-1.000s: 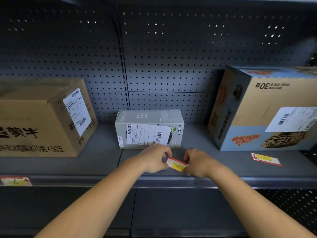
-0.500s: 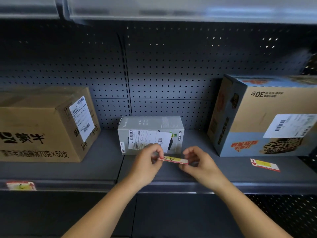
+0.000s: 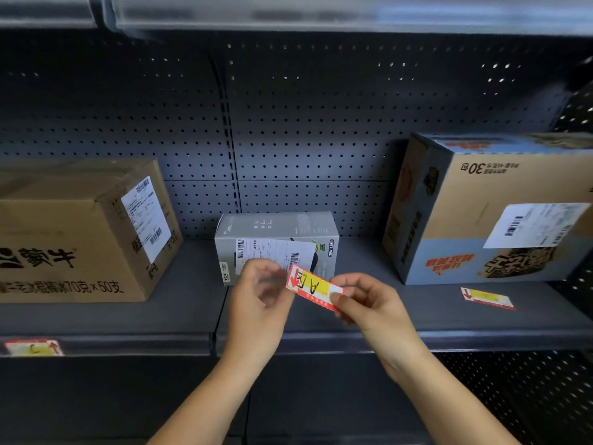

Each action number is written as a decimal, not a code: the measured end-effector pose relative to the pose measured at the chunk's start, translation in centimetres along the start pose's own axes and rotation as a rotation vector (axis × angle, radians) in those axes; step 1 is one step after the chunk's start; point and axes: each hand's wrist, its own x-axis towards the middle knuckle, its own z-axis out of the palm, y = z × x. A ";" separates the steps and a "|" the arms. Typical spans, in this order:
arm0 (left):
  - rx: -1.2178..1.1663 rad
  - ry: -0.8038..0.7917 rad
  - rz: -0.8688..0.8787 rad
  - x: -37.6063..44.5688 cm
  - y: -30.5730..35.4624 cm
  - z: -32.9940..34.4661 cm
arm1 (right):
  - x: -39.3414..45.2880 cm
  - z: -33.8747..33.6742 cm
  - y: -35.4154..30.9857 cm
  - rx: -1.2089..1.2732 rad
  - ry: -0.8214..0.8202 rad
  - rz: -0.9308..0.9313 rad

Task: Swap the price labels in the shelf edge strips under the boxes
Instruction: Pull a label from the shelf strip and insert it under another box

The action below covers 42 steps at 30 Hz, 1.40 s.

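A red and yellow price label (image 3: pixel 313 285) with a red arrow and black handwriting is held face up in front of the small grey box (image 3: pixel 276 234). My right hand (image 3: pixel 372 306) pinches its right end. My left hand (image 3: pixel 260 297) is blurred just left of the label, fingers loosely apart, with the label's left end showing uncovered. A second label (image 3: pixel 486 298) lies flat on the shelf before the blue and tan box (image 3: pixel 491 210). A third label (image 3: pixel 32 347) sits in the shelf edge strip (image 3: pixel 321 342) under the brown carton (image 3: pixel 77 232).
Dark perforated back panel (image 3: pixel 305 130) behind the boxes. Another shelf edge (image 3: pixel 321 14) runs overhead. Below the strip is a dark lower bay (image 3: pixel 321 396).
The label has turned from edge-on to face up and risen slightly. My left hand has come off its left end; my right hand still holds the right end. The view shifted down a little.
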 end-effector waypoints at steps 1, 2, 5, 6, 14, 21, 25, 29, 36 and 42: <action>-0.093 -0.015 -0.110 -0.2 0.1 0.2 | -0.2 0.2 0.2 0.022 0.047 -0.008; -0.147 -0.047 -0.192 -0.4 0.2 0.4 | -0.4 0.5 0.4 0.051 0.095 -0.010; -0.107 -0.157 -0.162 -1.2 0.2 0.7 | -1.2 1.6 0.7 0.157 0.166 0.032; -0.083 -0.179 -0.118 -1.4 0.3 0.8 | -1.5 2.0 0.8 0.175 0.152 0.061; -0.020 -0.278 -0.078 -0.8 1.0 0.8 | -3.1 2.7 0.3 -0.045 -0.071 0.167; 0.100 -0.252 -0.041 0.2 1.9 -0.4 | -2.3 0.7 -1.0 0.039 0.121 0.078; -0.028 -0.188 -0.139 -0.4 2.3 -0.1 | -2.5 0.3 -1.0 0.057 0.168 0.035; -0.095 -0.082 -0.185 -1.4 2.2 0.4 | -2.7 -0.1 -0.9 0.063 0.159 0.032; -0.094 -0.102 -0.220 -2.4 2.3 1.7 | -2.8 -2.4 -0.7 0.029 0.157 0.008; -0.112 -0.038 -0.265 -3.2 2.1 2.6 | -2.3 -4.4 -0.4 0.048 0.143 0.000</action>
